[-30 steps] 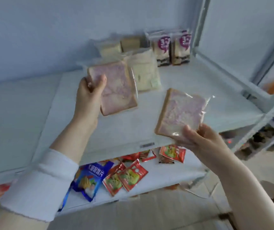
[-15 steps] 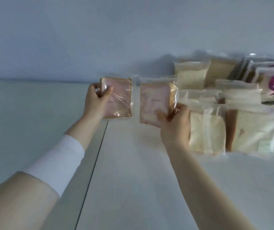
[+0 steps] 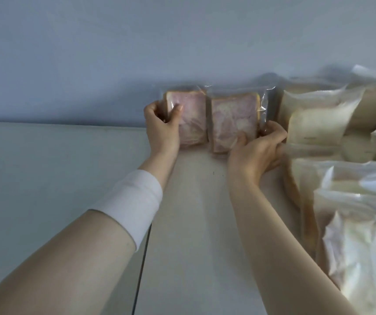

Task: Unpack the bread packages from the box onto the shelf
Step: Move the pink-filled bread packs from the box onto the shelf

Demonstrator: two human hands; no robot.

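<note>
Two clear-wrapped packages of pinkish marbled bread stand side by side against the back wall on the white shelf (image 3: 196,223). My left hand (image 3: 162,128) grips the left bread package (image 3: 192,119) at its left edge, thumb on its face. My right hand (image 3: 257,153) holds the right bread package (image 3: 234,123) at its lower right corner, thumb on the front. Both packages touch the shelf and stand upright. The box is out of view.
Several pale bread packages (image 3: 319,123) fill the shelf to the right, up to the frame's edge. A neighbouring shelf panel (image 3: 46,178) lies to the left past a dark seam (image 3: 141,269). The blue-grey wall (image 3: 137,53) closes the back.
Both hands have carried the two pink bread packages further back and set them upright against the wall, close together. The view has moved in closer to the shelf.
</note>
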